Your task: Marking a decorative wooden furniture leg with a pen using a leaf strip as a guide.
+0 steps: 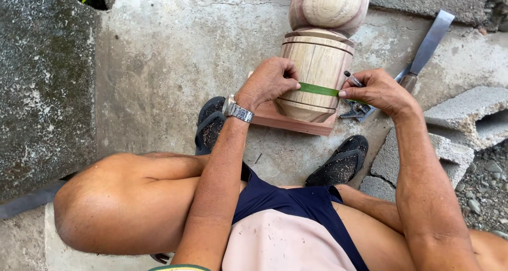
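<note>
Tape (318, 89) is what the whole thing turns on: a green strip stretched sideways across the front of the turned wooden post (316, 75), at right angles to the post's long axis, which runs away from me. I see the post standing on its square reddish base (288, 122) on the concrete floor (169, 65), between my two sandalled feet.

My left hand (271, 81) lies on the post's left flank, fingers curled, thumb and forefinger pinching the left end of the strip against the wood. My right hand (377, 91) sits just off the post's right side, closed around a dark pen (353, 79) whose tip points up and left, while a fingertip pins the strip's right end. Both hands are equally close; the strip spans the gap between them.

Room is tight on the right. A chisel (428, 46) lies slanted on the floor just beyond my right hand, a small dark metal tool (355, 110) sits under that wrist, and concrete blocks (465, 117) close off that side. To the left the floor runs on past my hand. My knees crowd the near side.
</note>
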